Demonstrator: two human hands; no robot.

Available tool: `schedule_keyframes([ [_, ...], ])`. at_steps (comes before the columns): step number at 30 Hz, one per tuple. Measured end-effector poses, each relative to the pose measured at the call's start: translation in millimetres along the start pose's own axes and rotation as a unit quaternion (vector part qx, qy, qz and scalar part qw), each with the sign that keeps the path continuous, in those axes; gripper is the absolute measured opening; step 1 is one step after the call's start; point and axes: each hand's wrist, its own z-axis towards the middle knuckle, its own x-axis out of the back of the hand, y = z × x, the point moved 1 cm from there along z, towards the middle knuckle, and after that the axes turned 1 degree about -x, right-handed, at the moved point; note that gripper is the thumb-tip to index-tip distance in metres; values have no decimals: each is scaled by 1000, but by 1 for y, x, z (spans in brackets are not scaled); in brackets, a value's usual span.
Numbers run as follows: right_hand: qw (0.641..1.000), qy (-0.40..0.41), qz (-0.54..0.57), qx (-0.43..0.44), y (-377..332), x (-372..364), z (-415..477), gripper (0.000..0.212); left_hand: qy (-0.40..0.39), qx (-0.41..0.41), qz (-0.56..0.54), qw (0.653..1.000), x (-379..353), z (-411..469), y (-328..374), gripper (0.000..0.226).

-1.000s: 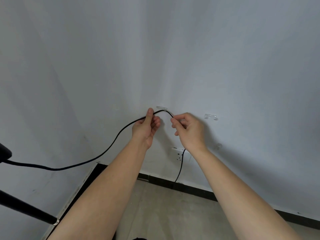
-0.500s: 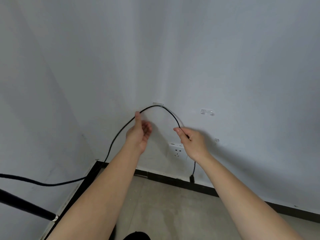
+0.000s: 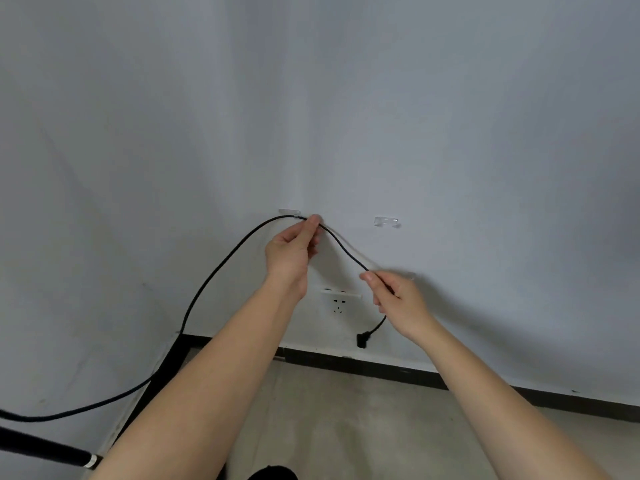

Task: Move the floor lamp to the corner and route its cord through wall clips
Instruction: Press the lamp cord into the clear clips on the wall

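A black cord [image 3: 207,282] rises from the lower left up to a clear wall clip [image 3: 289,213] and passes under it. My left hand [image 3: 294,247] pinches the cord just right of that clip. The cord sags from there to my right hand [image 3: 398,299], which grips it lower down. Below my right hand the cord's black plug [image 3: 362,340] hangs free. A second clear clip [image 3: 387,222] is stuck to the wall to the right, with no cord in it. The lamp's black pole [image 3: 45,450] crosses the bottom left corner.
A white wall socket [image 3: 339,303] sits between my forearms, above the black baseboard [image 3: 485,384]. The room corner [image 3: 180,337] is at left. Grey floor lies below. A small clear clip [image 3: 410,274] shows just above my right hand.
My left hand rose to the first clip and closed on the cord there. My right hand slid down and right along the cord, and the plug now hangs in view.
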Motion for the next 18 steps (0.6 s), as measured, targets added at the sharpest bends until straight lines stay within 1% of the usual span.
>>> schedule_keyframes([
  [3, 999, 28, 28, -30, 17, 15, -12, 21, 12, 3, -27, 1000, -6, -4, -4, 7],
  [7, 992, 88, 74, -45, 11, 25, -10, 20, 28, -27, 29, 999, -7, -5, -6, 9],
  [9, 988, 115, 94, -38, -2, 28, -5, 15, 28, -28, 41, 998, -7, -3, -5, 12],
  [11, 984, 125, 120, -29, -14, 32, 0, 11, 19, -19, 50, 998, -7, -3, -5, 15],
  [13, 984, 124, 130, -20, -23, 32, 4, 10, -9, -6, 84, 996, -11, -7, -9, 18],
  [15, 986, 114, 118, -3, -30, 30, 5, 10, -61, 12, 122, 991, -19, -15, -16, 19],
  [18, 991, 92, 97, 26, -35, 26, 2, 10, -131, 31, 135, 982, -35, -27, -25, 18],
])
